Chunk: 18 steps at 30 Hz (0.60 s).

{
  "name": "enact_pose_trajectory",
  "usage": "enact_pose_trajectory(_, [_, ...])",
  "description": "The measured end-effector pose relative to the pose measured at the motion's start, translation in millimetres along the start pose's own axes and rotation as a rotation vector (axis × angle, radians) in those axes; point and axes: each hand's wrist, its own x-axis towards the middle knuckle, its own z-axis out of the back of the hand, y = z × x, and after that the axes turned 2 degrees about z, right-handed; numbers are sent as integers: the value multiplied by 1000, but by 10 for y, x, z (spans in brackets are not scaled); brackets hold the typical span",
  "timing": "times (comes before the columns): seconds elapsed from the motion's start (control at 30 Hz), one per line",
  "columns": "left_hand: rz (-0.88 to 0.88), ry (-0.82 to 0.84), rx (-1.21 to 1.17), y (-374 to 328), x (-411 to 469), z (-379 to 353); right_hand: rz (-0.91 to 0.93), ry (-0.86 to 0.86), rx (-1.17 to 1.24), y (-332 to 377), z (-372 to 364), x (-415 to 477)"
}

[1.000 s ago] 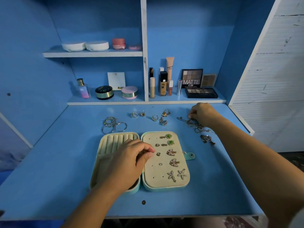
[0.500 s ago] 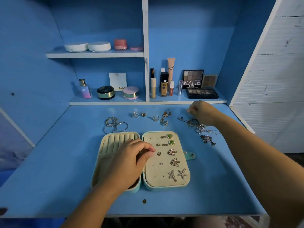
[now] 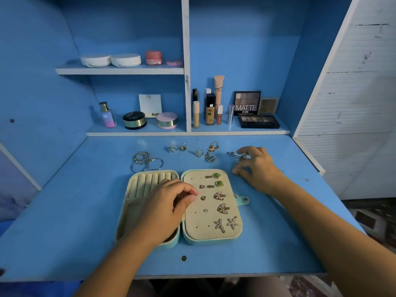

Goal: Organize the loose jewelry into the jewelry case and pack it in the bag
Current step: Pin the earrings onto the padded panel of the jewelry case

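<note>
Open jewelry case [image 3: 212, 240] lies flat on the counter [image 3: 75, 211], earrings [image 3: 222, 207] pinned to its right panel.
Left grip [image 3: 165, 206] rests on its left half, fingers curled together, thumb against forefinger; right grip [image 3: 257, 168], fingers apart, hovers over chains [image 3: 233, 155] nearby.

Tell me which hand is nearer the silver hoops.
Left. The left hand lies on the jewelry case just before the silver hoops; the right hand is beyond the case's other side.
</note>
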Motion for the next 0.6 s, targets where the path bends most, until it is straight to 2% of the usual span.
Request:
enact_pose_trajectory(0.1, [6,9,2,-14,-1,5,-55,-93,36,-1,62,-45])
enact_pose_trajectory(0.2, [12,14,8,-20,-1,16,-93,-192,190,117,226,-228])
enact_pose_trajectory(0.4, [25,50,-20,-51,3,57,-113,-35,334,413,105,-795])
enact_pose_trajectory(0.6, [14,78,7,-240,-143,118,-101,-108,318,514,-40,-902])
